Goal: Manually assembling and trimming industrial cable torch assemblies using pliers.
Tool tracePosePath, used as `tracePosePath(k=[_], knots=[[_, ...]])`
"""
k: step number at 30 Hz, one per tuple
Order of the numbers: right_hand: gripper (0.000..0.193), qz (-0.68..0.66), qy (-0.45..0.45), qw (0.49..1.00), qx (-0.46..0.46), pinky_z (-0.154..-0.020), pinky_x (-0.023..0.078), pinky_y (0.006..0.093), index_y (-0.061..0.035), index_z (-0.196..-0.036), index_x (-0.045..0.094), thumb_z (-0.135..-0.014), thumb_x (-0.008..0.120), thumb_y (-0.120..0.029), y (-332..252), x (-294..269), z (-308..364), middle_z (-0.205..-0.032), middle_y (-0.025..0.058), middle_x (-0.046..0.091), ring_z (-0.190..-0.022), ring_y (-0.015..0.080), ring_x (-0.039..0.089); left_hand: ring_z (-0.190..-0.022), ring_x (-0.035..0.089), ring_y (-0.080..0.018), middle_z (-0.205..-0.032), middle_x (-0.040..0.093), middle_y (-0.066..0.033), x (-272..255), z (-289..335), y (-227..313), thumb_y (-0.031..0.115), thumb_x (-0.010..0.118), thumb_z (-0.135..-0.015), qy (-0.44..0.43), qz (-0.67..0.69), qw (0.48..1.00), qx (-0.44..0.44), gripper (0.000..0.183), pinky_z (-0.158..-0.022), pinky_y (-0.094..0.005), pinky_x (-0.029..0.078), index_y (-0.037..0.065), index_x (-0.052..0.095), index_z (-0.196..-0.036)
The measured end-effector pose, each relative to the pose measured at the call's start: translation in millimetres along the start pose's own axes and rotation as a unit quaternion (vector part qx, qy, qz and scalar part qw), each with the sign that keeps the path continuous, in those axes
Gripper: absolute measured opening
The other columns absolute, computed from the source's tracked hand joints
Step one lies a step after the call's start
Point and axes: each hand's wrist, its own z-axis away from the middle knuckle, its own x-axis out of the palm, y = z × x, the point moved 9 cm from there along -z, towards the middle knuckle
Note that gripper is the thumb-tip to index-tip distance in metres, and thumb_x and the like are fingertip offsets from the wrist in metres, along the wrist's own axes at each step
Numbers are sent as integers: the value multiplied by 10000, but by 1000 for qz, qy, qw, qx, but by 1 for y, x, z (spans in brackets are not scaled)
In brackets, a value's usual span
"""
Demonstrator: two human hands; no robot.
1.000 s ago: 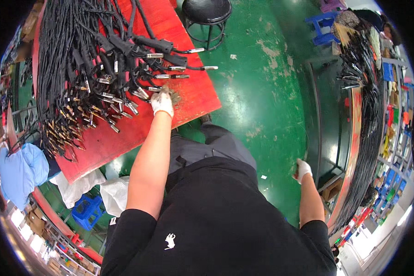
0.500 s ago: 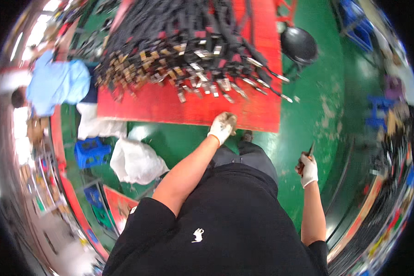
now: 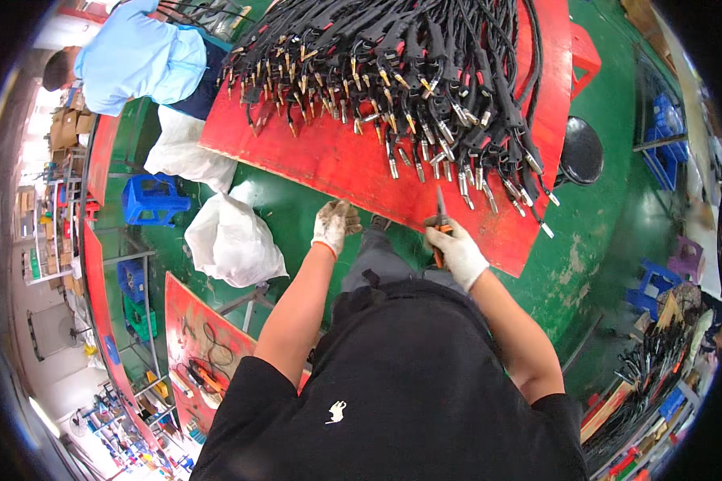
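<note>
My right hand [image 3: 462,255], in a white work glove, is closed around pliers [image 3: 438,237] with orange handles. Their pointed dark jaws aim away from me, over the near edge of the red table [image 3: 321,172]. My left hand [image 3: 336,225], gloved too and soiled at the fingers, hovers just off that edge. Its fingers are loosely curled, and nothing shows in them. Heaped on the table are many black welding torches [image 3: 413,60] with bent necks and brass or silver tips facing me. Their cables run toward the far side. Neither hand touches a torch.
A person in a light blue shirt [image 3: 144,60] works at the far left. White sacks [image 3: 237,240] and a blue stool [image 3: 154,200] stand left of me. A lower red bench [image 3: 186,325] holds tools. A round black stool [image 3: 582,151] sits right of the table.
My right hand has swung in from the far right with the pliers to the table edge. My left hand has come off the tabletop, moving left. The view has turned.
</note>
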Motion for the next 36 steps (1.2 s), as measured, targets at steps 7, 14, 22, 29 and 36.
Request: tracePosePath(k=[7, 14, 22, 29, 36], knots=[[413, 145, 27, 977, 156, -738, 479, 304, 5, -1169, 602, -915, 636, -318, 40, 44, -42, -867, 105, 650, -794, 188, 613, -797, 652, -234, -987, 639, -148, 13, -88, 23, 314, 615, -983, -102, -30, 994, -33, 447, -685, -389, 599, -27, 509, -1252], [488, 387, 132, 894, 181, -977, 470, 449, -12, -1229, 600, -873, 592, -346, 23, 54, -65, -1174, 285, 654, -1159, 428, 607, -838, 648, -201, -1003, 643, -116, 100, -115, 46, 343, 573, -1011, -313, -194, 929, -41, 403, -715, -338, 575, 6, 567, -1233], [482, 384, 152, 883, 224, -999, 464, 451, -37, -1254, 595, -865, 571, -321, 23, 63, -72, -1208, 289, 638, -1178, 418, 601, -711, 650, -215, -877, 639, -107, 137, -143, 29, 392, 526, -1015, -289, -249, 924, -33, 395, -646, -356, 579, 3, 576, -1062], [485, 396, 148, 884, 198, -984, 472, 446, -6, -1248, 583, -880, 557, -321, 14, 63, -87, -1179, 304, 639, -1161, 428, 605, -686, 646, -245, -791, 652, -150, 139, -172, 19, 380, 519, -979, -255, -234, 938, 8, 412, -603, -366, 532, -15, 630, -947], [371, 137, 91, 969, 185, -719, 531, 388, 16, -1156, 585, -914, 625, -262, 20, 71, -86, -906, 159, 657, -765, 279, 662, -606, 609, -196, -743, 663, -95, 150, -157, 20, 261, 557, -969, -200, -149, 968, -31, 276, -572, -339, 507, 21, 658, -879]])
